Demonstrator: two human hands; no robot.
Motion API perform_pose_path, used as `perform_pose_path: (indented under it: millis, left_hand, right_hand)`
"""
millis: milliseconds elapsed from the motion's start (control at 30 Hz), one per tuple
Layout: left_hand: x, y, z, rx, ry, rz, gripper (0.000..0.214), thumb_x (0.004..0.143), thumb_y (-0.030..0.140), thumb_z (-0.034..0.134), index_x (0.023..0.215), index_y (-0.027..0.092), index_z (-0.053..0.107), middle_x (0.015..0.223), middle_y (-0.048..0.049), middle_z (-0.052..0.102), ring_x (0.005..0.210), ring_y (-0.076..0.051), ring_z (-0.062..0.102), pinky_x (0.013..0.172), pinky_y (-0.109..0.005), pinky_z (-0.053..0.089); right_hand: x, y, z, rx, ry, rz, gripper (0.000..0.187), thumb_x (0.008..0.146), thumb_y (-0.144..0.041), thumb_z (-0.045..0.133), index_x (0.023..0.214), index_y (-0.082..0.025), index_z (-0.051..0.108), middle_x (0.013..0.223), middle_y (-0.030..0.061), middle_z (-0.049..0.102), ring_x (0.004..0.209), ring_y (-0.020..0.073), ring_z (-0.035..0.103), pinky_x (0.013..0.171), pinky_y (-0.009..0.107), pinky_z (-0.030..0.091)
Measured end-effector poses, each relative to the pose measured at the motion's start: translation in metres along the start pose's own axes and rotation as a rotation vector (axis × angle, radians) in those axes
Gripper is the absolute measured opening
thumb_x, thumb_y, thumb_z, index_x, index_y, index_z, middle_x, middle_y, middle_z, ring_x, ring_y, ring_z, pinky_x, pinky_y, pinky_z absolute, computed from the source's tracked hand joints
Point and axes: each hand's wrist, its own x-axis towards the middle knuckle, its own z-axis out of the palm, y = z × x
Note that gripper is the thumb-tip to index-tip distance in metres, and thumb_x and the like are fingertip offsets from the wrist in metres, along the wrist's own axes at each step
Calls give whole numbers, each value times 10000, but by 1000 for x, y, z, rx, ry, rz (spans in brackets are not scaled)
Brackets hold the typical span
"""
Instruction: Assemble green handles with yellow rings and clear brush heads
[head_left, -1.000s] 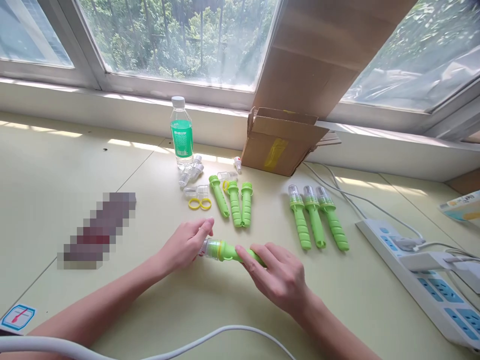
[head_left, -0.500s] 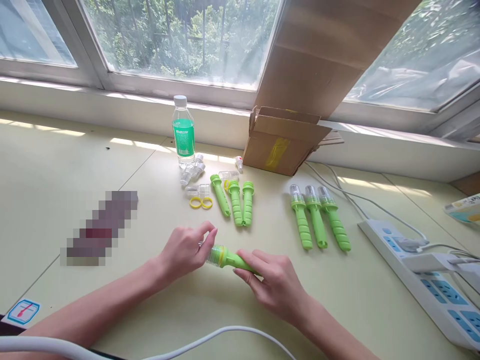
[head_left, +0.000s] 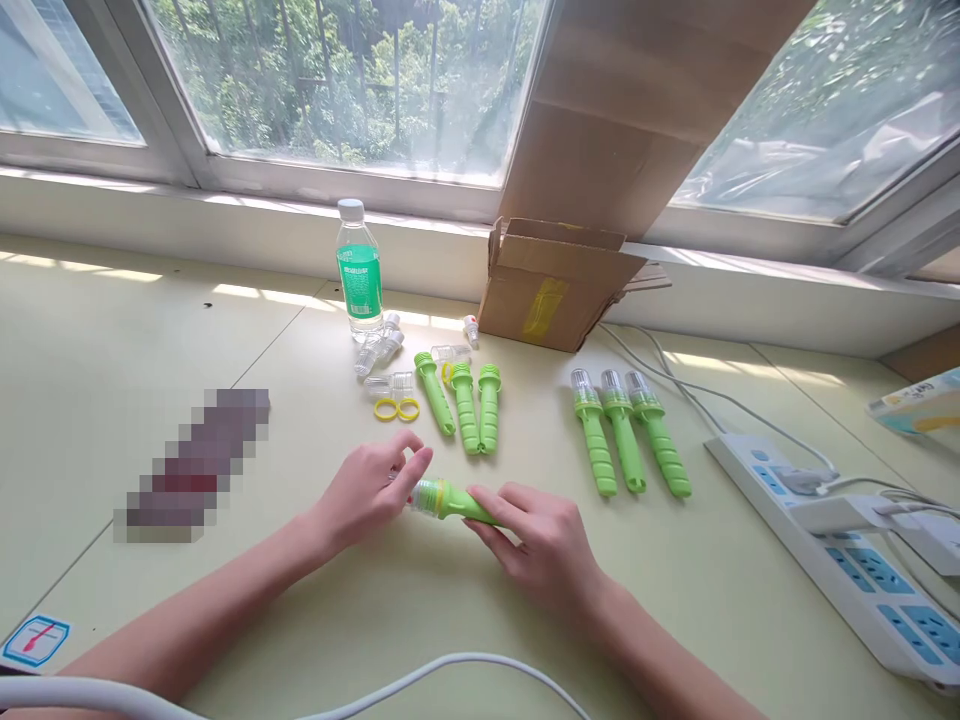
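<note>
Both hands hold one green handle with a clear cap and a yellow ring at its left end. My left hand pinches the clear cap with fingertips closed. My right hand wraps the ribbed grip. Behind them lie three bare green handles side by side. Two yellow rings and several clear caps lie to their left. Three capped green handles lie in a row to the right.
A water bottle stands by the window sill, next to an open cardboard box. A white power strip with plugs and cables runs along the right. A white cable crosses the near table edge.
My left thumb and fingers have shifted round the clear cap, turning on it. The held handle has stayed in about the same place.
</note>
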Motion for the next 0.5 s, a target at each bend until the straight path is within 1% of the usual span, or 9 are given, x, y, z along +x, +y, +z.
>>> perform_pose_path:
  millis: [33, 100, 133, 200, 300, 367, 433, 500]
  left_hand:
    - [1, 2, -2, -105, -74, -115, 395, 945, 477, 291, 855, 196, 554, 511, 40, 518, 454, -112, 507, 461, -209, 370]
    - [1, 5, -4, -268, -162, -301, 484, 922, 565, 251, 852, 200, 560, 502, 39, 508, 411, -118, 485, 411, -216, 353]
    - [1, 6, -4, -321, -188, -360, 508, 908, 596, 251, 844, 199, 561, 499, 39, 501, 393, -119, 472, 390, -218, 341]
    - [1, 6, -3, -365, -201, -401, 515, 886, 624, 283, 807, 195, 557, 498, 42, 485, 382, -116, 461, 378, -217, 330]
    - [0, 7, 0, -294, -125, -336, 463, 890, 583, 336, 763, 191, 545, 489, 52, 447, 392, -102, 443, 403, -210, 324]
    - [-1, 6, 3, -196, -72, -269, 421, 912, 524, 334, 767, 193, 551, 474, 56, 422, 407, -102, 422, 417, -208, 309]
    - [-3, 5, 6, -77, -32, -186, 390, 934, 455, 316, 782, 194, 562, 467, 55, 417, 422, -105, 414, 434, -210, 305]
    - [-6, 2, 8, 59, 11, -75, 359, 948, 388, 300, 813, 191, 569, 459, 58, 426, 410, -103, 400, 450, -215, 308]
  right_hand:
    - [-1, 2, 0, -113, 67, -102, 183, 851, -213, 622, 1013, -177, 701, 620, 6, 566, 537, 103, 437, 516, 247, 284]
    - [-1, 4, -3, -277, 145, -259, 243, 819, -131, 648, 1052, -189, 687, 666, 21, 595, 580, 115, 462, 554, 258, 295]
    - [0, 4, -5, -326, 159, -309, 287, 807, -104, 652, 1080, -190, 676, 687, 28, 605, 595, 120, 468, 565, 263, 297]
    - [1, 2, -9, -377, 157, -364, 333, 798, -91, 659, 1119, -180, 658, 680, 28, 601, 592, 125, 457, 565, 273, 283]
    - [1, -1, -9, -393, 107, -372, 274, 819, -161, 666, 1093, -152, 664, 591, 3, 547, 545, 121, 410, 544, 285, 244]
    - [0, -4, -8, -368, 67, -339, 216, 855, -214, 634, 1053, -137, 671, 560, -7, 512, 527, 121, 396, 535, 290, 234]
    - [-2, -6, -7, -290, 19, -264, 210, 893, -259, 578, 1035, -134, 669, 571, -3, 511, 522, 123, 406, 525, 286, 242]
    - [-3, -7, -8, -159, -53, -149, 228, 915, -290, 535, 1044, -150, 660, 602, 0, 535, 515, 120, 422, 507, 274, 256]
